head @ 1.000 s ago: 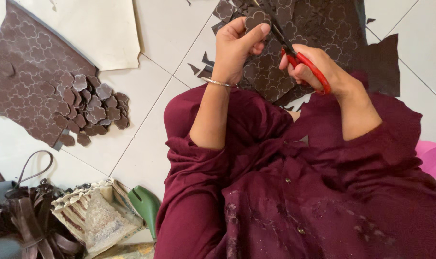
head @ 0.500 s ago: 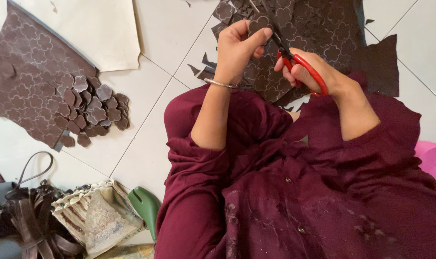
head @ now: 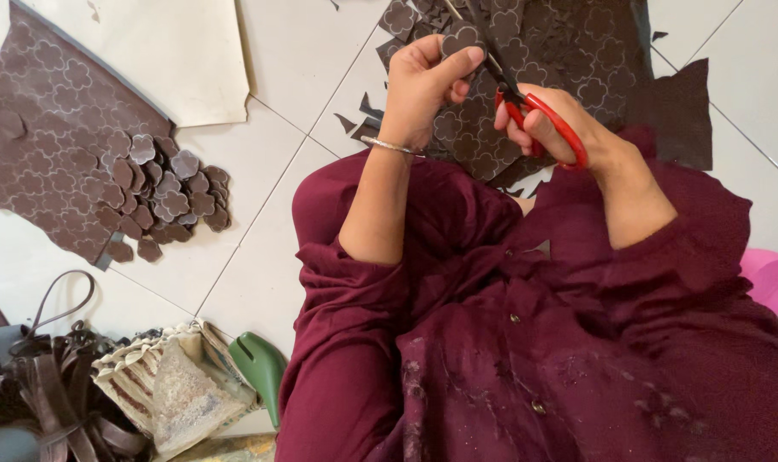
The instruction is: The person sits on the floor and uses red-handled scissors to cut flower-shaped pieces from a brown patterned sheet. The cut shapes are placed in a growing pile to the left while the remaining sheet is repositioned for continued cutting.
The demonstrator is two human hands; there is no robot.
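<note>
**Cutting a brown flower piece w/ scissors**

Left hand pinches a small brown flower piece betw. thumb & fingers, held just above the big brown sheet. Right hand is closed round the red scissors, blades at the piece's edge. Pile of cut pieces lies well left of that sheet, on a second brown sheet. Green tool near the person's knee.
</note>
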